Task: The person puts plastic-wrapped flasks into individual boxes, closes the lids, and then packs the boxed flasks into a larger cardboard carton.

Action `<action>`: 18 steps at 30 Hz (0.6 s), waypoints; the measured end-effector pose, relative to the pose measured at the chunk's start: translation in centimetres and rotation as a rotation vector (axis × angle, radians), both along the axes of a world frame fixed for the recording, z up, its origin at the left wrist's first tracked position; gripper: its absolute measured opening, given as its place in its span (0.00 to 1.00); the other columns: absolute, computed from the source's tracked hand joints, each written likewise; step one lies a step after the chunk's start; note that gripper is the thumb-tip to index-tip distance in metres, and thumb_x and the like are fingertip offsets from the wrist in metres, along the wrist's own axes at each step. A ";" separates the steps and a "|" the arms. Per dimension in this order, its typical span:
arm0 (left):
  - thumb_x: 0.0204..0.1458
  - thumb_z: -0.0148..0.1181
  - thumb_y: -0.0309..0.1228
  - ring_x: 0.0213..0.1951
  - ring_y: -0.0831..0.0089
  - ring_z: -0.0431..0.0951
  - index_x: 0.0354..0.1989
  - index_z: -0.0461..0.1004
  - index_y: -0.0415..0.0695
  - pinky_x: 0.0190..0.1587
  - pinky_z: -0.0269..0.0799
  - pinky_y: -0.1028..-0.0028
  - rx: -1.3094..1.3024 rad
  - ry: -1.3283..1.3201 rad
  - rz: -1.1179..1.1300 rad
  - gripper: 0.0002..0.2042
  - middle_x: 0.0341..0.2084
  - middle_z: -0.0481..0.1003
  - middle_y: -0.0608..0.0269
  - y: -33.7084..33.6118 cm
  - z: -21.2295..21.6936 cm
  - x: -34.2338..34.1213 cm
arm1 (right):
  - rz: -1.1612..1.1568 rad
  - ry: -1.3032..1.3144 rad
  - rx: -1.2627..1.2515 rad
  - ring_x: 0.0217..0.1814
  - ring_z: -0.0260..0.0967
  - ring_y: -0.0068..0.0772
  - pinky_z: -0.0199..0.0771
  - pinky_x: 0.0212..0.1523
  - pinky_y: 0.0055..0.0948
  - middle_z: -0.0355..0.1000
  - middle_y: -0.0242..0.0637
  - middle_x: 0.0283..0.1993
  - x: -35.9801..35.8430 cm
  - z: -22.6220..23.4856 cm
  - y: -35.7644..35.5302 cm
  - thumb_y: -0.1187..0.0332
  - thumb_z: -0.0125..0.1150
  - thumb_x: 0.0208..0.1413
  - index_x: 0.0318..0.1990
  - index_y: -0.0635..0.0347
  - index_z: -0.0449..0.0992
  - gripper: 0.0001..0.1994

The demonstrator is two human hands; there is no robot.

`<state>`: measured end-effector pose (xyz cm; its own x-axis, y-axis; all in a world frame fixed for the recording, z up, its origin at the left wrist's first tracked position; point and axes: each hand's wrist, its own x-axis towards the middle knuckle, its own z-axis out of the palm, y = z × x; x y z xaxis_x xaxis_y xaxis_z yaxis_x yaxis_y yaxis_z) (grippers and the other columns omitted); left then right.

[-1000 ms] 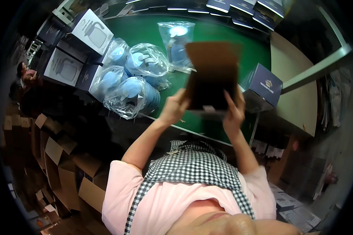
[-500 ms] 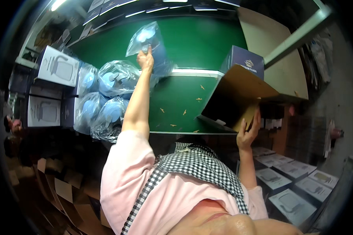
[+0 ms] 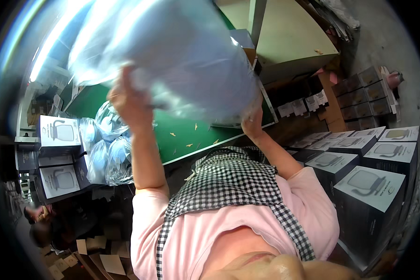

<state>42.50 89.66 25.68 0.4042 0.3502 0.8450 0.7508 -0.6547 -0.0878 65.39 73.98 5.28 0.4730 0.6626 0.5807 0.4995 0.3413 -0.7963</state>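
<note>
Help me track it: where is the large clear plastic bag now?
In the head view, the large clear plastic bag is raised between left hand and right hand, above the green table.

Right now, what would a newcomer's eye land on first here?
First, the big clear plastic bag with something blue inside, filling the top of the view, gripped by the left hand and the right hand. Next, the green table under it, with more bagged items bunched at its left end. Then the rows of dark boxes with white picture tops stacked on the right.

Green table (image 3: pixel 191 135), boxed kettles (image 3: pixel 373 186), bagged items (image 3: pixel 108 151)
</note>
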 end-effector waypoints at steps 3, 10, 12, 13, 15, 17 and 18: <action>0.51 0.69 0.33 0.18 0.86 0.61 0.29 0.82 0.40 0.22 0.56 0.79 -0.916 -0.720 -0.362 0.08 0.15 0.74 0.72 -3.8 0.3 7.9 | -0.004 0.101 -0.078 0.77 0.41 0.51 0.42 0.73 0.38 0.41 0.58 0.74 0.0 0.9 -0.8 0.87 0.44 0.55 0.71 0.71 0.40 0.35; 0.52 0.65 0.36 0.24 0.69 0.77 0.39 0.80 0.46 0.27 0.72 0.68 -0.774 -0.022 -0.475 0.10 0.25 0.78 0.54 -2.3 -13.1 7.3 | 0.029 -0.010 -0.207 0.75 0.43 0.57 0.45 0.72 0.41 0.45 0.56 0.72 0.3 -0.2 -2.0 0.88 0.47 0.48 0.70 0.67 0.44 0.39; 0.56 0.55 0.41 0.49 0.53 0.77 0.54 0.74 0.60 0.46 0.73 0.56 -0.903 0.604 -0.175 0.17 0.49 0.72 0.39 -4.4 -9.4 8.1 | 0.049 -0.055 -0.197 0.74 0.44 0.59 0.46 0.71 0.42 0.46 0.56 0.71 1.0 0.4 -1.7 0.86 0.48 0.49 0.70 0.66 0.44 0.38; 0.55 0.55 0.43 0.63 0.47 0.63 0.56 0.72 0.55 0.62 0.56 0.48 -0.290 0.700 -0.280 0.20 0.57 0.64 0.37 -3.5 -13.9 6.5 | 0.103 -0.055 -0.179 0.74 0.45 0.57 0.45 0.71 0.42 0.47 0.54 0.71 1.2 0.8 -1.5 0.80 0.54 0.51 0.70 0.64 0.47 0.38; 0.50 0.61 0.43 0.68 0.46 0.51 0.55 0.72 0.45 0.68 0.37 0.44 -0.339 0.741 -0.270 0.25 0.57 0.64 0.39 -4.3 -12.5 6.6 | 0.155 -0.060 -0.165 0.74 0.45 0.56 0.44 0.71 0.43 0.49 0.52 0.71 2.3 1.8 -1.7 0.73 0.60 0.53 0.70 0.62 0.50 0.38; 0.43 0.69 0.38 0.67 0.47 0.54 0.54 0.71 0.37 0.66 0.46 0.48 -0.565 0.534 -0.287 0.30 0.56 0.65 0.42 -4.3 -9.6 6.8 | 0.117 -0.217 -0.231 0.73 0.48 0.53 0.49 0.70 0.42 0.50 0.51 0.70 4.8 3.0 -2.4 0.62 0.69 0.50 0.68 0.61 0.54 0.40; 0.37 0.72 0.31 0.60 0.49 0.62 0.53 0.70 0.35 0.61 0.57 0.53 -0.520 0.278 -0.262 0.31 0.50 0.67 0.45 -4.5 -9.1 6.5 | 0.074 -0.298 -0.158 0.68 0.54 0.53 0.57 0.66 0.43 0.55 0.50 0.66 5.9 3.9 -2.1 0.55 0.73 0.45 0.65 0.59 0.59 0.41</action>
